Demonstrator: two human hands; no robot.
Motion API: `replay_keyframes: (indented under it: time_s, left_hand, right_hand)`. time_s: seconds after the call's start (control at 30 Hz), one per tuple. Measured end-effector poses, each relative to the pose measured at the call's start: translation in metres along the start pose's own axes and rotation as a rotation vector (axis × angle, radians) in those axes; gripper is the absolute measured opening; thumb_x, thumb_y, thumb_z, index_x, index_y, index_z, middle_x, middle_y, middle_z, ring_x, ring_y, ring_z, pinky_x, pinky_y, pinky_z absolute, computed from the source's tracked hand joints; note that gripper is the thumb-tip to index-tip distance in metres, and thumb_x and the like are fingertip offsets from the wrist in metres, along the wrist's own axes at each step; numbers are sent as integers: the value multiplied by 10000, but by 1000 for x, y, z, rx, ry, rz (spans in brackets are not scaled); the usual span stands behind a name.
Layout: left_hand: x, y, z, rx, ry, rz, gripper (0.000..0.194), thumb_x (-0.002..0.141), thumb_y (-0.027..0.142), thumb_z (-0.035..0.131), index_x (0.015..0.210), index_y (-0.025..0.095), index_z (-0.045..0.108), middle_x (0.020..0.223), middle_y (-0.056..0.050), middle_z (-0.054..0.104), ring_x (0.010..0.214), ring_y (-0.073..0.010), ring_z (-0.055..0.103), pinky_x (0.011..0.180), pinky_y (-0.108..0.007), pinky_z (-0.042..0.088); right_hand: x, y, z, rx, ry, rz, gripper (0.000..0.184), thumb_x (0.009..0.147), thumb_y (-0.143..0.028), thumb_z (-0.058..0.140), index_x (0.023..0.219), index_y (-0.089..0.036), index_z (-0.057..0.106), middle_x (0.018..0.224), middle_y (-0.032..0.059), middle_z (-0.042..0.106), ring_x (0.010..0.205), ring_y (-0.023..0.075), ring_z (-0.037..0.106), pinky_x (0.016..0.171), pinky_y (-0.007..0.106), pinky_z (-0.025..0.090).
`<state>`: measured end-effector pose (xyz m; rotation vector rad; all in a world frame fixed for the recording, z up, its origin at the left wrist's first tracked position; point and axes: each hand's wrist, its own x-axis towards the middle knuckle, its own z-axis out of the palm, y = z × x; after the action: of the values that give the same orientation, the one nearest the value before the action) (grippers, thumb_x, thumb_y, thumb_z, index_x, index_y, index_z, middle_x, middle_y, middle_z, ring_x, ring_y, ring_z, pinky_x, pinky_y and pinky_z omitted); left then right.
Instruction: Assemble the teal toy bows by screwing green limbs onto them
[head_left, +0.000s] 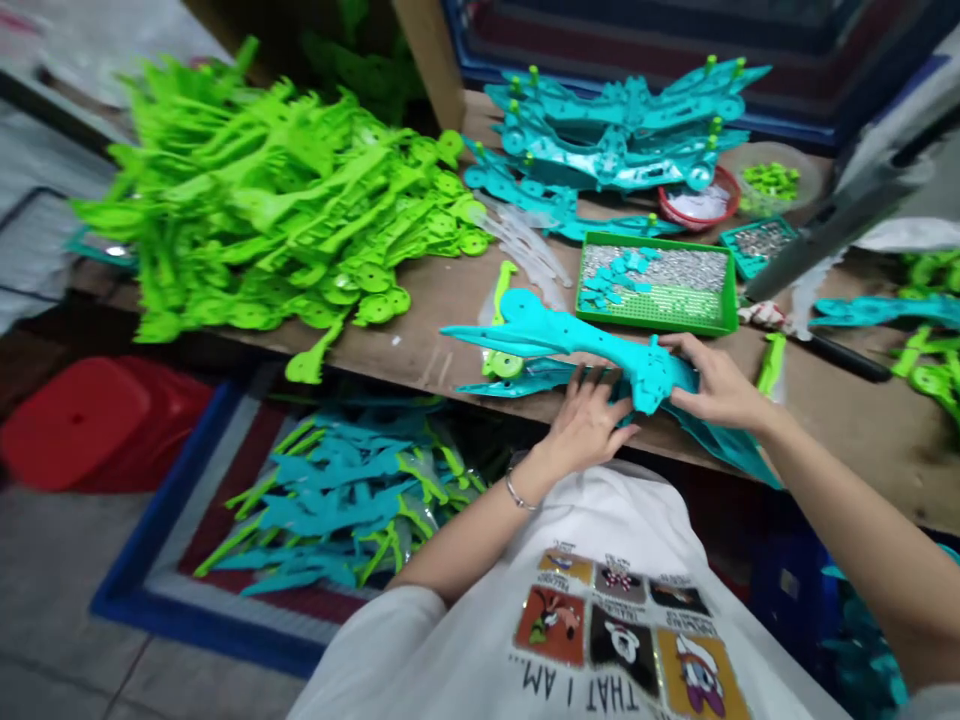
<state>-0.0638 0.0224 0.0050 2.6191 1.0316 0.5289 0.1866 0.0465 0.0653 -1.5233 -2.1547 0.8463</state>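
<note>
A long teal plastic part [592,340] with a pointed, forked left end is raised at a slant over the bench's front edge. My right hand [716,385] grips its right end, thumb below and fingers on top. Beneath it lies a second teal plastic part [517,380], partly hidden by the upper one. My left hand [589,420] rests on the lower part, its fingers stretched and apart, with the tips near the upper part's underside. A lime-green arm-like piece [504,365] with a round end shows behind the raised part.
A large heap of lime-green parts [300,200] covers the bench's left. Assembled teal parts [607,140] are stacked at the back. A green tray [720,325] holds screws and small teal pieces. A grey tool [840,215] slants in from the right. Below, a blue-rimmed crate [195,645] sits beside red stools [82,425].
</note>
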Motion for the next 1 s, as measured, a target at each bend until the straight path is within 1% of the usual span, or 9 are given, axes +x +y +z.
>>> replay_keyframes:
  time_s: [0.1,0.17,0.23,0.33,0.43,0.53,0.73,0.87,1.0]
  left_hand:
    - [-2,-1,5,21,-22,-25,460,996,557,510,1206,207,722,1236,-166,631,1286,-353,540,1173,-603,331]
    - [-4,-2,7,30,-42,-25,495,1006,574,480,1195,187,724,1164,-168,660,1205,-332,592,1132,-569,379]
    - [-5,-2,8,43,-58,-1,518,1009,567,479,1259,169,696,1256,-192,646,1254,-331,576,1117,-532,393]
    - [-5,-2,7,69,-64,15,571,1007,568,485,1359,144,635,1443,-226,556,1359,-331,519,1130,-495,380]
    - [-4,-2,3,88,-56,26,574,1010,576,473,1356,149,641,1492,-230,522,1408,-332,481,1144,-493,365]
    - [-3,-3,-1,91,-52,48,530,1014,572,465,1315,189,675,1541,-197,486,1458,-322,424,1143,-483,367]
    - [-3,-6,-7,90,-62,79,549,1030,565,428,1335,172,660,1507,-215,501,1484,-337,379,1130,-479,369]
    - [-4,-1,-8,89,-62,50,508,1035,550,423,1289,195,683,1541,-201,458,1473,-348,375,1114,-502,385]
    - [-5,9,-8,130,-62,-27,483,1028,541,443,1255,200,698,1437,-183,540,1343,-355,484,1126,-558,374]
  right_hand:
    - [3,2,8,-21,-28,-45,553,774,-293,682,1311,-208,587,1192,103,704,1004,296,689,873,401,537]
    - [6,2,11,-39,-58,-91,510,788,-311,677,1283,-201,619,1121,104,695,966,286,674,859,407,534]
    - [7,0,13,-66,-78,-115,502,806,-333,678,1290,-207,637,1071,105,679,962,287,656,864,422,528]
    - [7,0,15,-104,-97,-92,527,828,-369,680,1338,-240,640,1016,89,663,953,286,649,858,430,524]
    - [6,4,17,-114,-96,-59,538,828,-390,686,1347,-248,657,1014,86,665,957,291,654,867,438,527]
    - [5,8,18,-88,-100,-30,520,829,-397,694,1328,-252,682,1050,90,677,978,296,655,892,449,527]
    - [4,15,20,-44,-100,7,569,846,-449,711,1372,-241,661,1087,95,662,1004,299,648,915,462,514]
    - [3,17,21,-16,-103,14,575,860,-470,705,1384,-240,654,1110,100,656,1033,308,641,934,473,506]
    - [3,14,21,-2,-100,36,606,867,-518,703,1405,-245,641,1075,93,652,1002,294,641,897,450,515]
